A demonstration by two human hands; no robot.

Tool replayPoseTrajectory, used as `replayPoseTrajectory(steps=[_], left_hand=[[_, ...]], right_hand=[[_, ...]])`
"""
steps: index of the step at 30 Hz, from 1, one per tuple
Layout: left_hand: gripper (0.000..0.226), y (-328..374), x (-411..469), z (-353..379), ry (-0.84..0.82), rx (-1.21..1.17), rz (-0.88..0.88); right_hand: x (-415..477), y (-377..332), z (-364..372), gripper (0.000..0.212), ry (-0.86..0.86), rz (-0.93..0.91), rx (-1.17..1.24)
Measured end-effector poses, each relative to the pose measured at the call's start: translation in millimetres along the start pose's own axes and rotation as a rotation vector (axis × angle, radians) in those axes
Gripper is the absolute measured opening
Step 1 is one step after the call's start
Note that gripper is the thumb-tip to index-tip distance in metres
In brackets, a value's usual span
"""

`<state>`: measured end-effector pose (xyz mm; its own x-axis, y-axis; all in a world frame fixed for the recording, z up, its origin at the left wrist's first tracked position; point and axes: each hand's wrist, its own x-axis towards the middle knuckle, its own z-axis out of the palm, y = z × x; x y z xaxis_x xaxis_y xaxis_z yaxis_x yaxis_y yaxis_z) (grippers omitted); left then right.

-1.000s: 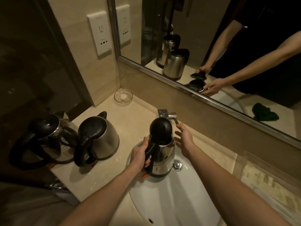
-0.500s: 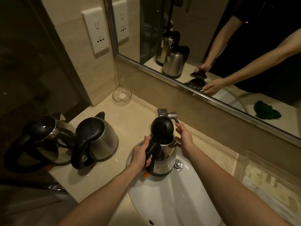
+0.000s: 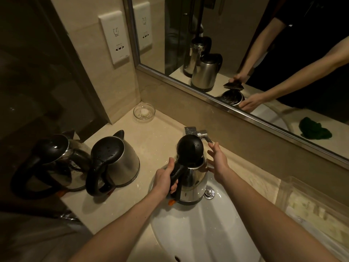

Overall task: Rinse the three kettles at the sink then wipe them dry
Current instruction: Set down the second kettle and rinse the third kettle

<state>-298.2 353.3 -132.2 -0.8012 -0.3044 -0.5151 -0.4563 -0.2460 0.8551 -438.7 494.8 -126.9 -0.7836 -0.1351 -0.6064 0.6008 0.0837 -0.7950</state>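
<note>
Spout of the tap (image 3: 196, 131) hides behind the raised lid of the kettle (image 3: 192, 182), which the left hand (image 3: 166, 178) grips by its handle over the sink (image 3: 198, 233), while the right hand (image 3: 218, 163) stays spread open beside it, unchanged.

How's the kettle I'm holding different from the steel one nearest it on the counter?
The held kettle has its lid flipped up; on the counter kettle it is shut. The held kettle is at the sink, gripped by the left hand; the counter kettle stands untouched. Both have steel bodies and black handles.
</note>
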Motion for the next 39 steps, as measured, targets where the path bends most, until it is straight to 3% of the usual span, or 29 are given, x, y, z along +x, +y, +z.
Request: replayPoseTrajectory(steps=[18, 39], left_hand=[[0.067, 2, -2, 1, 0.006, 0.012, 0.003], [0.074, -4, 12, -8, -0.022, 0.018, -0.05]], right_hand=[[0, -1, -3, 0.056, -0.006, 0.017, 0.022], [-5, -1, 4, 0.065, -0.165, 0.045, 0.076]])
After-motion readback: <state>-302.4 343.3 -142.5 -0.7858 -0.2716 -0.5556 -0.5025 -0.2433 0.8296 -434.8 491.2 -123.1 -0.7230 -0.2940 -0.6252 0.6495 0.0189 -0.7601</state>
